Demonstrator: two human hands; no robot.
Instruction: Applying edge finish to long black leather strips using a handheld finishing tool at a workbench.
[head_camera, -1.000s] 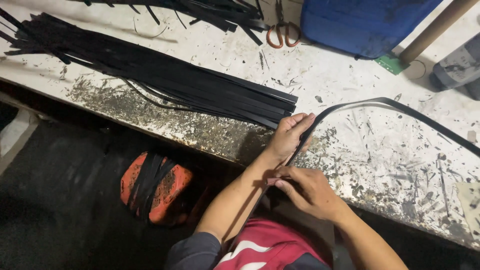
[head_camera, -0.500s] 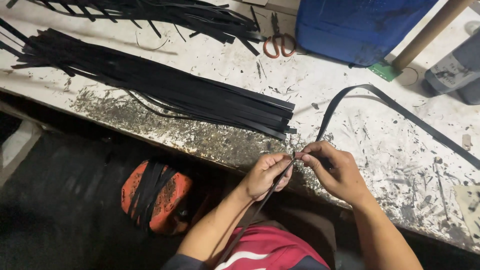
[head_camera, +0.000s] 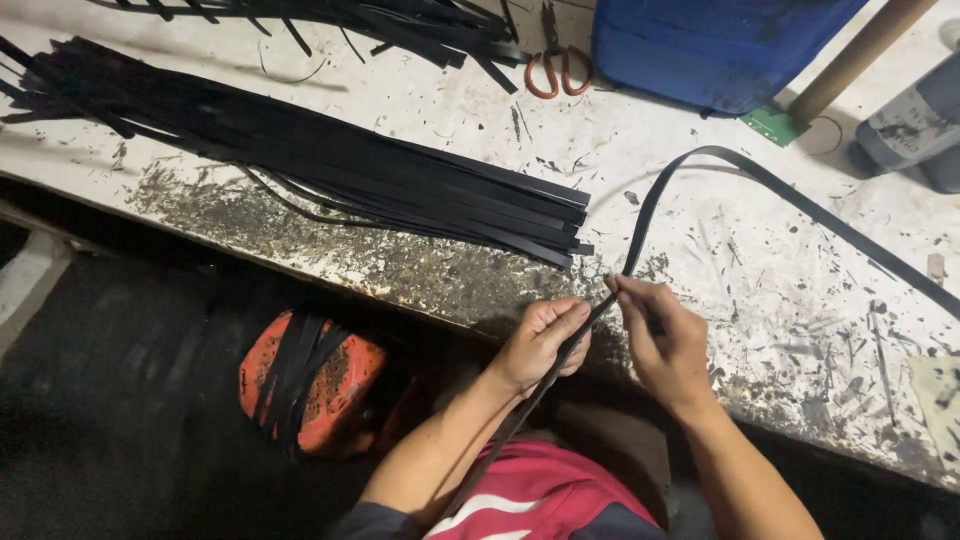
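Gripping black strip — both hands — at worktable edge.

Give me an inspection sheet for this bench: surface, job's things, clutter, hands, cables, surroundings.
Surface: white workbench, scratched, stained dark along the front edge.
Job's things: long black strip looping across the bench, running down between both hands; pile of black strips lying flat to the left.
Clutter: orange-handled scissors, blue container, cardboard tube, dark bottle, more strips at the back.
Hands: left hand and right hand both pinch the strip.
Cables: nothing seen.
Surroundings: orange object draped with strips below the bench; dark floor.
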